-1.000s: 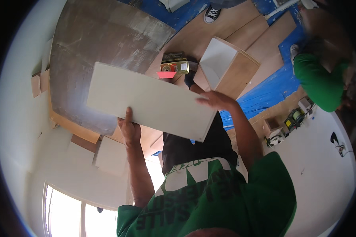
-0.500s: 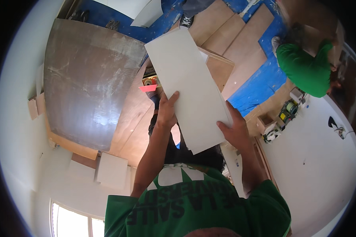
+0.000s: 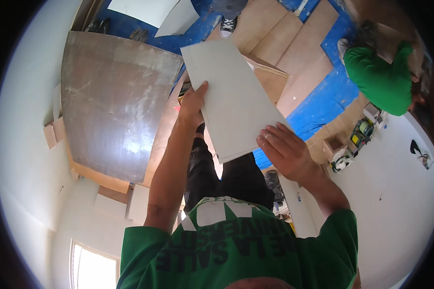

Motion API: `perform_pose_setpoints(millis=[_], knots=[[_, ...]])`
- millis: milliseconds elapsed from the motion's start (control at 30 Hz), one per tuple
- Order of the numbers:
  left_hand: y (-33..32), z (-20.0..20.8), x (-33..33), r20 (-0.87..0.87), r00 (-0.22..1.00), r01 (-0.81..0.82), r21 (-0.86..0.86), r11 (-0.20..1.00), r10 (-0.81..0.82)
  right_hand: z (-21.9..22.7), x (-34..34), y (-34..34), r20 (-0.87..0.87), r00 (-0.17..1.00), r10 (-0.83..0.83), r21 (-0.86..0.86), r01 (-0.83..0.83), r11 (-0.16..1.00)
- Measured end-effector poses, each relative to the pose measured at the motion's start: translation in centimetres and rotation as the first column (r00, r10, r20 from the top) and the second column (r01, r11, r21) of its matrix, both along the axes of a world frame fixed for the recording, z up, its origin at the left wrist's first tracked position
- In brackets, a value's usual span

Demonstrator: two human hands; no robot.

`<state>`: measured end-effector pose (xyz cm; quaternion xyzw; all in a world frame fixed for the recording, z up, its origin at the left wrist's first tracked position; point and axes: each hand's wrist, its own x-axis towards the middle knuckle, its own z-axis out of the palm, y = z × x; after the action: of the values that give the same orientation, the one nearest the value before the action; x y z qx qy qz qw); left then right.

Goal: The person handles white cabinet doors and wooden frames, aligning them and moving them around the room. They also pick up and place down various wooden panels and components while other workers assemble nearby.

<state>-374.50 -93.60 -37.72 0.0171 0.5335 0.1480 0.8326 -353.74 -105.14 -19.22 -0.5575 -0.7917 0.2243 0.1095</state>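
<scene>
A white rectangular panel [image 3: 231, 101] slants in front of me, its far end tipped to the left. A thin line along its edge suggests a second sheet, but I cannot tell. My left hand [image 3: 194, 102] is closed on its left edge, thumb on top, other fingers hidden beneath. At the near right corner, my right hand [image 3: 287, 149] lies with its fingers stretched side by side over the panel's face; its thumb is hidden. Beyond the panel's right edge sits an open wooden box [image 3: 271, 79], partly covered by it.
A large grey-brown board [image 3: 120, 101] lies at left. Blue sheeting [image 3: 308, 111] and plywood pieces [image 3: 304, 48] cover the floor. A person in green [image 3: 378, 77] crouches at far right, near power tools [image 3: 361, 132] on a white surface [image 3: 386, 183]. Another person's shoe [image 3: 228, 26] shows ahead.
My left hand has moved up and left with the panel. My right hand has shifted from thumb-on-top to fingers lying over the near right corner. The far shoe is now more visible.
</scene>
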Motion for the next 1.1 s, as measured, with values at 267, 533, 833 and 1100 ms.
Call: perform_pose_setpoints(millis=[267, 533, 833, 1100], knots=[[0.9, -6.6, 0.4, 0.001, 0.999, -0.038, -0.098, 0.994, 0.039, -0.1, 3.4, 2.5, -0.262, 0.924, -0.279, -0.225, 0.223, 0.949], [-4.9, -5.2, -4.5, 0.056, 0.998, 0.022, -0.369, 0.929, -0.001, -3.4, 12.1, 8.6, -0.105, 0.841, -0.531, -0.222, 0.501, 0.837], [-12.0, -0.5, -9.5, -0.087, 0.949, 0.246, -0.392, 0.887, -0.302, -27.2, 15.4, 3.1, 0.023, 0.866, -0.500, -0.535, 0.433, 0.725], [-12.0, 1.2, -13.6, -0.117, 0.958, 0.193, -0.412, 0.891, -0.261, -26.9, 16.1, 3.6, 0.054, 0.873, -0.484, -0.817, 0.317, 0.482]])
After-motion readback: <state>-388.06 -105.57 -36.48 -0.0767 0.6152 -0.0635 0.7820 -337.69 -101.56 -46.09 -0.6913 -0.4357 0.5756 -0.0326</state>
